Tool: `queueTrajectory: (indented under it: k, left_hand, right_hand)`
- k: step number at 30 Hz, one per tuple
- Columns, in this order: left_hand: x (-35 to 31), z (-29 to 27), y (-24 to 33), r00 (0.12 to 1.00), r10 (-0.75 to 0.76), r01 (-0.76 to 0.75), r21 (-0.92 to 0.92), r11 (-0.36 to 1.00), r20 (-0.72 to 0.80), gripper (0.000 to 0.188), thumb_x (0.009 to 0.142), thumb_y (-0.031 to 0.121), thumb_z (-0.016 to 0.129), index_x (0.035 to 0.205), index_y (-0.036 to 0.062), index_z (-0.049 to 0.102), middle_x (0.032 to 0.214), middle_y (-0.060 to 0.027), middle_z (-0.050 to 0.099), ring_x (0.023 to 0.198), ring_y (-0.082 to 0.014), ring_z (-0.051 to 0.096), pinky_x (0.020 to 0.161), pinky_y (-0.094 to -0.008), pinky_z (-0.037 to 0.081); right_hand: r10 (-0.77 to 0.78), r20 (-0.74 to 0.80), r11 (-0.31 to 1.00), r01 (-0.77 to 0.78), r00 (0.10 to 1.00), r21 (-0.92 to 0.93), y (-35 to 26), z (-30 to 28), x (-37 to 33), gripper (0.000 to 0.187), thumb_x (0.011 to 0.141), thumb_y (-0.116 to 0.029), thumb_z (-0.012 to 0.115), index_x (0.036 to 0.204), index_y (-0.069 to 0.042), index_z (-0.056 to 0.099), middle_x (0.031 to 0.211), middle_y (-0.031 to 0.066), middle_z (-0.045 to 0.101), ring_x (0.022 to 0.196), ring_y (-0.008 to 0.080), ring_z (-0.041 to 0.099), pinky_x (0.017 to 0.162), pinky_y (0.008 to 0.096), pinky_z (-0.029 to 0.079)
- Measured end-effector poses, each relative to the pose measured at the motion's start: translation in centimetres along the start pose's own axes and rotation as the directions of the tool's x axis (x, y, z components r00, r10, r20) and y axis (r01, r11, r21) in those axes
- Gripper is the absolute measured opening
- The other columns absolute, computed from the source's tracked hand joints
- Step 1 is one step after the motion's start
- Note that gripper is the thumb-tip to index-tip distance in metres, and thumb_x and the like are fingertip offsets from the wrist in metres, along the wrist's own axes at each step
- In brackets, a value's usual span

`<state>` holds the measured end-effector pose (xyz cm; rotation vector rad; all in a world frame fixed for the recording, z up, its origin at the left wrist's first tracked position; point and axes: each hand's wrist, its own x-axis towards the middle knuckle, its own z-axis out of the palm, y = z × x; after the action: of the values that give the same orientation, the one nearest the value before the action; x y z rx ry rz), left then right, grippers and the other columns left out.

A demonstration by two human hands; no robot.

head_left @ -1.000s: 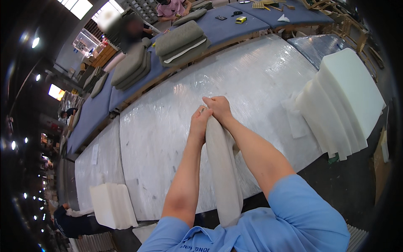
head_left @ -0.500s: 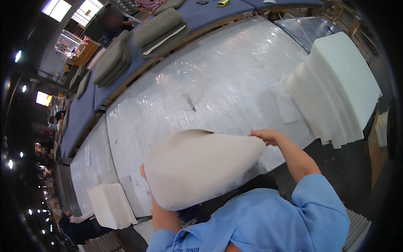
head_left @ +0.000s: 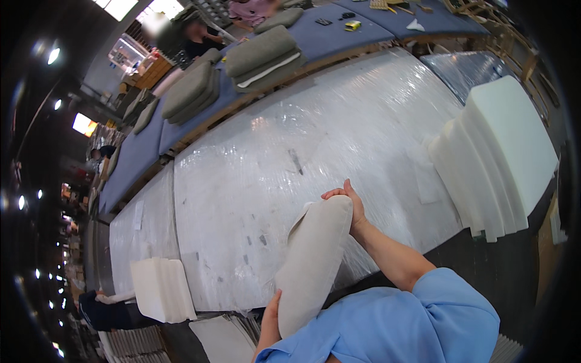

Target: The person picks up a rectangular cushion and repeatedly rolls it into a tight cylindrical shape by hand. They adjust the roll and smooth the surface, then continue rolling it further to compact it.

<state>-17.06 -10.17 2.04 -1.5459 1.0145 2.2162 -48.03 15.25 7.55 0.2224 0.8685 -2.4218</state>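
A beige fabric cushion (head_left: 316,260) is tilted up on its edge in front of my body, over the near side of a table wrapped in clear plastic (head_left: 236,187). My left hand (head_left: 273,311) grips its near end from the left side; most of those fingers are behind the cushion. At the far end, my right hand (head_left: 351,206) holds the cushion's tip, palm against it, thumb raised and fingers reaching round behind. A loose flap of fabric shows along the cushion's upper left edge.
White foam pads (head_left: 499,157) are stacked at the table's right end. Another pale stack (head_left: 162,289) stands at lower left, near a person in dark clothes (head_left: 112,311). Grey cushions (head_left: 264,57) lie on a blue table (head_left: 339,30) beyond, with people behind it.
The cushion has turned from lying broad side up to standing on its edge, and swung to point away from me. My right hand has moved left, and my left hand nearer my body.
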Motion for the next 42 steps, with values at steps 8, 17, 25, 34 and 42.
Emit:
queueTrajectory:
  k: [8, 17, 25, 34, 42]
  left_hand:
    - [0.9, 4.9, 1.8, 0.932, 0.235, -0.272, 0.103, 0.957, 0.276, 0.066, 0.107, 0.049, 0.047, 0.154, 0.0022, 0.046, 0.151, -0.017, 0.055, 0.134, -0.0305, 0.057, 0.111, -0.0397, 0.047]
    - [-11.6, 19.7, 5.2, 0.305, 0.717, -0.864, -0.135, 0.485, 0.626, 0.075, 0.113, 0.046, 0.036, 0.168, 0.0042, 0.01, 0.173, -0.0142, 0.017, 0.159, -0.0251, 0.017, 0.128, -0.0379, 0.015]
    - [-13.2, 16.9, 4.8, 0.3, 0.733, -0.879, -0.122, 0.461, 0.61, 0.07, 0.11, 0.03, 0.041, 0.167, 0.0013, 0.014, 0.174, -0.0154, 0.016, 0.161, -0.0262, 0.012, 0.129, -0.0364, 0.012]
    - [-15.0, 14.7, 8.2, 0.357, 0.731, -0.883, -0.046, 0.468, 0.582, 0.074, 0.101, 0.017, 0.05, 0.166, -0.0003, 0.02, 0.174, -0.0166, 0.019, 0.161, -0.026, 0.015, 0.128, -0.0363, 0.014]
    - [-13.2, 14.7, 11.0, 0.435, 0.73, -0.88, 0.075, 0.47, 0.527, 0.08, 0.096, 0.016, 0.054, 0.166, -0.0005, 0.02, 0.172, -0.0197, 0.024, 0.159, -0.0278, 0.021, 0.128, -0.0363, 0.017]
  right_hand:
    - [-0.43, 0.417, 0.81, 0.546, 0.801, -0.213, -4.2, 12.5, -4.9, 0.074, 0.112, -0.059, 0.029, 0.085, -0.003, 0.07, 0.102, 0.0119, 0.068, 0.108, 0.0226, 0.06, 0.103, 0.0366, 0.044]
    - [-0.599, 0.144, 0.688, 0.598, 0.788, -0.412, 0.4, 11.4, -9.3, 0.047, 0.113, -0.046, 0.038, 0.138, -0.008, 0.05, 0.133, 0.0086, 0.057, 0.126, 0.0194, 0.052, 0.11, 0.0403, 0.038]
    - [-0.491, 0.304, 0.725, 0.576, 0.816, -0.376, 3.0, 11.6, -13.1, 0.037, 0.105, -0.012, 0.043, 0.14, -0.001, 0.05, 0.138, 0.0142, 0.053, 0.127, 0.0206, 0.051, 0.113, 0.0366, 0.039]
    - [-0.514, 0.501, 0.428, 0.715, 0.696, -0.553, 6.5, 12.0, -13.7, 0.042, 0.1, -0.013, 0.05, 0.138, 0.002, 0.058, 0.149, 0.0227, 0.049, 0.142, 0.035, 0.045, 0.12, 0.0429, 0.034]
    - [-0.39, 0.7, 0.142, 0.79, 0.599, -0.597, 3.9, 14.1, -3.0, 0.036, 0.106, -0.016, 0.049, 0.134, -0.003, 0.067, 0.152, 0.0182, 0.053, 0.143, 0.031, 0.049, 0.119, 0.0402, 0.037]
